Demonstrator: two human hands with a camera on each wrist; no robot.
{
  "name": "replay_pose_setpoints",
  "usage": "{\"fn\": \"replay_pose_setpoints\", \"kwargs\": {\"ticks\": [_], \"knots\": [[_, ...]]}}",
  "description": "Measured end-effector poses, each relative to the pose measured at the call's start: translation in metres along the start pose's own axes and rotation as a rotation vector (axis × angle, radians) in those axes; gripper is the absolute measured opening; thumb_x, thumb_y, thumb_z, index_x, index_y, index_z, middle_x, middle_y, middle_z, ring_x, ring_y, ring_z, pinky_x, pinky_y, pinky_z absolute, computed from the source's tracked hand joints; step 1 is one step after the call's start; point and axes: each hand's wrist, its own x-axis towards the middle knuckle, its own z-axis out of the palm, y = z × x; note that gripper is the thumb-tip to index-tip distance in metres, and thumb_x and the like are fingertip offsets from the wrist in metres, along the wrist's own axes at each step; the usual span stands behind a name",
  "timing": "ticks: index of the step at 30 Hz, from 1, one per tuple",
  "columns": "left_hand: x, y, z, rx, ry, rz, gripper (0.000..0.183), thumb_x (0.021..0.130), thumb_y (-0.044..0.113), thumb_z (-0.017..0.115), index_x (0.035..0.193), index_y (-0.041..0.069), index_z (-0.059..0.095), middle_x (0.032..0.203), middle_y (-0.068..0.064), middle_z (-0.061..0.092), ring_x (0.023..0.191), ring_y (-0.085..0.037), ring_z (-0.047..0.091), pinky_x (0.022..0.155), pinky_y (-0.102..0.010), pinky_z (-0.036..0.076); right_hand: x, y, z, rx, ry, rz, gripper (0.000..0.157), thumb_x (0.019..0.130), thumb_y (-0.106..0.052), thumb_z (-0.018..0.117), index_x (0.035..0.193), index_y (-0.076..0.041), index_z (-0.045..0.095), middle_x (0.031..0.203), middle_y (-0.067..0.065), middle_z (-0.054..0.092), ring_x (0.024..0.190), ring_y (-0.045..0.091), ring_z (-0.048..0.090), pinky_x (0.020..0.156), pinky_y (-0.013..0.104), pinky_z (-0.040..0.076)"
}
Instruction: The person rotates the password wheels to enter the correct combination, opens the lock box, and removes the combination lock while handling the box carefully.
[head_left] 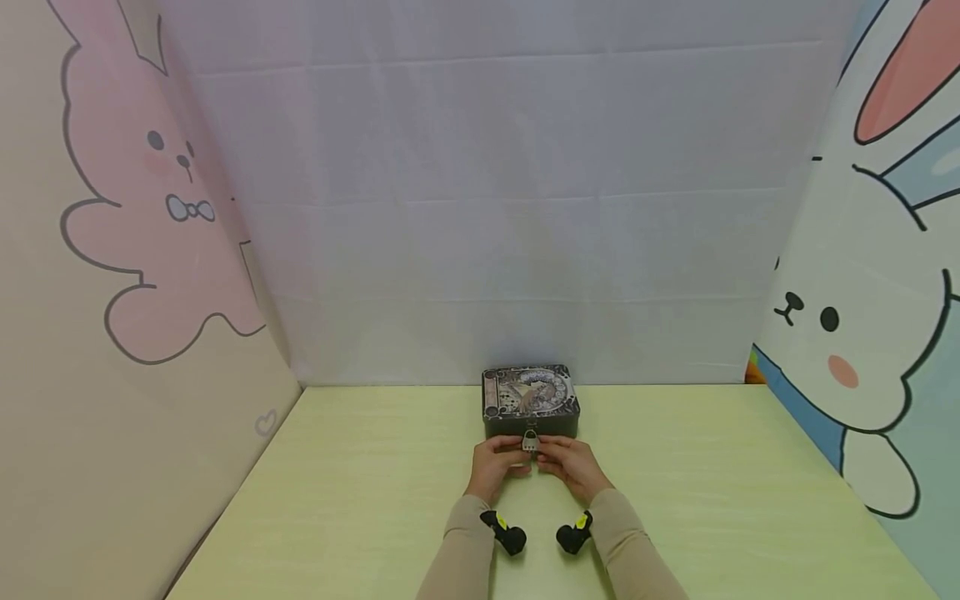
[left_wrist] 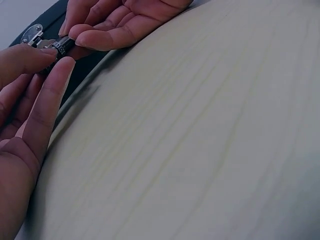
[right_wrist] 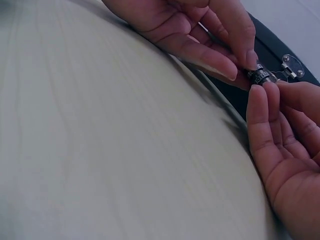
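Note:
A small combination padlock (head_left: pixel 530 442) hangs at the front of a dark, illustrated tin box (head_left: pixel 528 393). My left hand (head_left: pixel 492 468) pinches the padlock from the left side, its thumb by the number dials. From the other side, the fingertips of my right hand (head_left: pixel 576 467) hold the lock's right end. Close up in the left wrist view, the dark ringed dials (left_wrist: pixel 62 46) lie between both hands' fingers. The right wrist view shows a metal hasp (right_wrist: pixel 292 66) on the box front, beside the padlock. Fingers hide part of the lock body.
The box stands on a pale yellow-green table (head_left: pixel 360 492), near its back edge. Behind it hangs a white cloth backdrop (head_left: pixel 480 208). Side panels carry a pink cartoon rabbit (head_left: pixel 135 192) at left and a white one (head_left: pixel 862 333) at right.

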Motion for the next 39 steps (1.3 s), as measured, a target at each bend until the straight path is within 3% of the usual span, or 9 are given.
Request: {"fn": "replay_pose_setpoints", "kwargs": {"ticks": [2, 13, 21, 39], "knots": [[-0.002, 0.003, 0.001, -0.003, 0.001, -0.001, 0.030, 0.081, -0.016, 0.070, 0.110, -0.021, 0.063, 0.094, -0.019, 0.071, 0.076, -0.022, 0.071, 0.071, -0.042, 0.063, 0.000, 0.000, 0.000, 0.000, -0.004, -0.001, 0.038, 0.099, 0.003, 0.056, 0.132, 0.020, 0.049, 0.092, 0.006, 0.067, 0.075, 0.011, 0.065, 0.072, 0.024, 0.060], [0.014, -0.018, -0.004, 0.013, 0.032, -0.017, 0.032, 0.080, -0.015, 0.073, 0.111, -0.018, 0.064, 0.095, -0.018, 0.071, 0.074, -0.021, 0.071, 0.066, -0.038, 0.064, 0.000, -0.001, -0.002, 0.001, -0.017, -0.003, 0.039, 0.098, 0.003, 0.057, 0.132, 0.020, 0.049, 0.092, 0.006, 0.067, 0.075, 0.011, 0.065, 0.073, 0.025, 0.060], [0.017, -0.022, -0.005, 0.036, 0.035, -0.014, 0.030, 0.082, -0.013, 0.072, 0.110, -0.018, 0.065, 0.095, -0.018, 0.071, 0.069, -0.021, 0.070, 0.064, -0.036, 0.063, 0.000, -0.001, -0.001, 0.002, 0.001, -0.005, 0.038, 0.098, 0.003, 0.058, 0.131, 0.019, 0.050, 0.092, 0.006, 0.067, 0.075, 0.012, 0.065, 0.072, 0.025, 0.061], [0.017, -0.023, -0.004, 0.045, 0.045, -0.008, 0.027, 0.081, -0.013, 0.073, 0.108, -0.017, 0.066, 0.090, -0.015, 0.071, 0.075, -0.019, 0.070, 0.062, -0.034, 0.063, -0.004, -0.002, 0.002, -0.007, 0.005, -0.002, 0.038, 0.099, 0.003, 0.055, 0.132, 0.020, 0.049, 0.094, 0.007, 0.067, 0.077, 0.012, 0.066, 0.073, 0.025, 0.060]]}}
